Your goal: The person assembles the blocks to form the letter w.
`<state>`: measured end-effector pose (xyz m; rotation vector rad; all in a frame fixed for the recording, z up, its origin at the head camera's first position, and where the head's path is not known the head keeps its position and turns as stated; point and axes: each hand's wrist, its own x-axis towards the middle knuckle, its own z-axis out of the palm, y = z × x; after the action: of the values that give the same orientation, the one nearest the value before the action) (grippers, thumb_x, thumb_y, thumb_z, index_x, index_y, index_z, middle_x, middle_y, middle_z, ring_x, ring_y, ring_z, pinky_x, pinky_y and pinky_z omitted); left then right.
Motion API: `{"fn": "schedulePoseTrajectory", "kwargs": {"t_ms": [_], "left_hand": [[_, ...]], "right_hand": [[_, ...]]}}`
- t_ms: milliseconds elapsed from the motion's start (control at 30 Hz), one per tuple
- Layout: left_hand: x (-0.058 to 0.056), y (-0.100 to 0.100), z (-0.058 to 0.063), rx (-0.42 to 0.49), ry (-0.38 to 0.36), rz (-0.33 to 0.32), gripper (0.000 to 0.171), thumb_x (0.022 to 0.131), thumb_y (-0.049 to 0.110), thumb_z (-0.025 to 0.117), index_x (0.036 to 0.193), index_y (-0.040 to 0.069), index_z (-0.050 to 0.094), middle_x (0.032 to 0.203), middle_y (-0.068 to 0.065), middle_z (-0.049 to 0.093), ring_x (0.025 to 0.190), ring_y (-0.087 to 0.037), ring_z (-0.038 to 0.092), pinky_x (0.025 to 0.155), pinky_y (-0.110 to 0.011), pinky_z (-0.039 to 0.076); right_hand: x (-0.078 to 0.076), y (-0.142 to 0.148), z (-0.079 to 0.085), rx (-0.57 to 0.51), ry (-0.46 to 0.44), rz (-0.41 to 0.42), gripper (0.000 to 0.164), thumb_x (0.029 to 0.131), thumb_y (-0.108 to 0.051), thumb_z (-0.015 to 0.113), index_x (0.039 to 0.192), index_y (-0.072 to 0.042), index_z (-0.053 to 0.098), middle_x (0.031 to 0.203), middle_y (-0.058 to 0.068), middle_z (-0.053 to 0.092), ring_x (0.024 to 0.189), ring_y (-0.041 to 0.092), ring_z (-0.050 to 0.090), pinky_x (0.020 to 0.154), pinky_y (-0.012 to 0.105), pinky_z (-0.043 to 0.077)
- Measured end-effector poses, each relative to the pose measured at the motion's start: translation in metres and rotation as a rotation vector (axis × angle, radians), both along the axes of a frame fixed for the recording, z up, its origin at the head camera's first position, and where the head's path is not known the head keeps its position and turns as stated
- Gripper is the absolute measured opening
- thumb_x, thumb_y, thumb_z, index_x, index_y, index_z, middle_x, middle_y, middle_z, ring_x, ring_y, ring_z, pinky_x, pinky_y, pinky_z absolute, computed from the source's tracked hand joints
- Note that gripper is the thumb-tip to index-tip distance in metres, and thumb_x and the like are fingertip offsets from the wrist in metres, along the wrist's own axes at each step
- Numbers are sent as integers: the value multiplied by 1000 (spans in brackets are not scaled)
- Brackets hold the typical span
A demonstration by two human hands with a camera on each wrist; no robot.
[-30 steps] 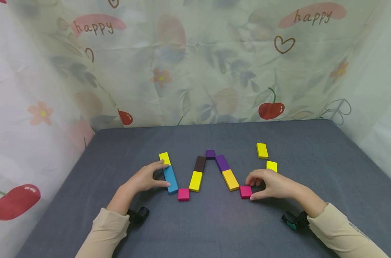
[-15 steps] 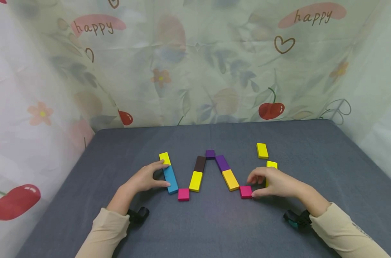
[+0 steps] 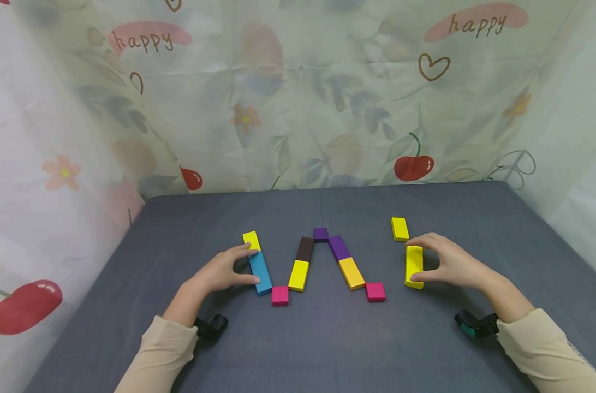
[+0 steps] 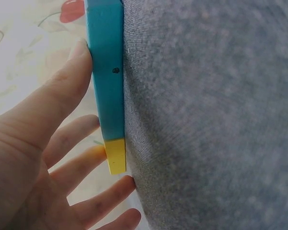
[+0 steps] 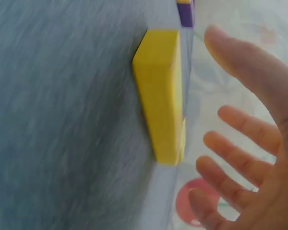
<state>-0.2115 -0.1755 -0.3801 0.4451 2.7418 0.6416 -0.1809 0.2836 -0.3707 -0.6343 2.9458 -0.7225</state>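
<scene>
My left hand [image 3: 224,269] rests its thumb and fingertips on the blue block [image 3: 261,275] and the yellow block [image 3: 249,238] that meets its far end. In the left wrist view its fingers are spread and fairly straight along the blue block [image 4: 107,72]. Over a long yellow block [image 3: 413,265] on the right, my right hand [image 3: 452,262] spans thumb and fingers. The right wrist view has a gap between those fingers and the yellow block [image 5: 158,96]. Just beyond lies another yellow block [image 3: 399,229].
Left to right in a zigzag on the grey table [image 3: 327,349] lie a pink block [image 3: 280,296], a yellow one [image 3: 298,276], a dark brown one [image 3: 305,249], two purple ones, an orange one [image 3: 351,273] and a second pink block [image 3: 375,291]. A printed curtain hangs behind.
My right hand has left the right pink block and moved right and away to the long yellow block. The left hand stays where it was.
</scene>
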Motion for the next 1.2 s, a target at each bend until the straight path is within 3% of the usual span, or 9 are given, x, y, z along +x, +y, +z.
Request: {"fn": "schedulePoseTrajectory", "kwargs": {"t_ms": [167, 333, 733, 1200], "left_hand": [[1, 0, 1, -1, 6, -3, 72, 78, 38, 74, 138, 9, 46, 150, -19, 33, 137, -40, 32, 107, -58, 33], [1, 0, 1, 0, 5, 0, 72, 78, 37, 74, 138, 9, 46, 150, -19, 33, 137, -40, 31, 107, -58, 33], [2, 1, 2, 6, -3, 0, 71, 79, 37, 73, 138, 9, 46, 150, -18, 32, 138, -40, 30, 108, -58, 32], [2, 1, 1, -2, 8, 6, 72, 77, 38, 74, 137, 9, 47, 150, -18, 34, 137, -39, 32, 107, -57, 33]], "right_hand": [[-2, 11, -9, 8, -45, -4, 90, 65, -44, 81, 133, 1, 44, 132, 23, 46, 121, 39, 42, 96, 62, 38], [-4, 13, -15, 25, -74, -6, 99, 64, -50, 81, 137, 2, 38, 137, 24, 42, 124, 40, 40, 99, 62, 36], [-3, 9, -16, 82, -47, -30, 97, 63, -50, 81, 132, 6, 43, 127, 24, 50, 114, 36, 49, 96, 57, 42], [-2, 2, -17, 89, -17, -43, 94, 64, -52, 80, 130, 6, 46, 127, 23, 50, 113, 36, 50, 94, 56, 44]]}}
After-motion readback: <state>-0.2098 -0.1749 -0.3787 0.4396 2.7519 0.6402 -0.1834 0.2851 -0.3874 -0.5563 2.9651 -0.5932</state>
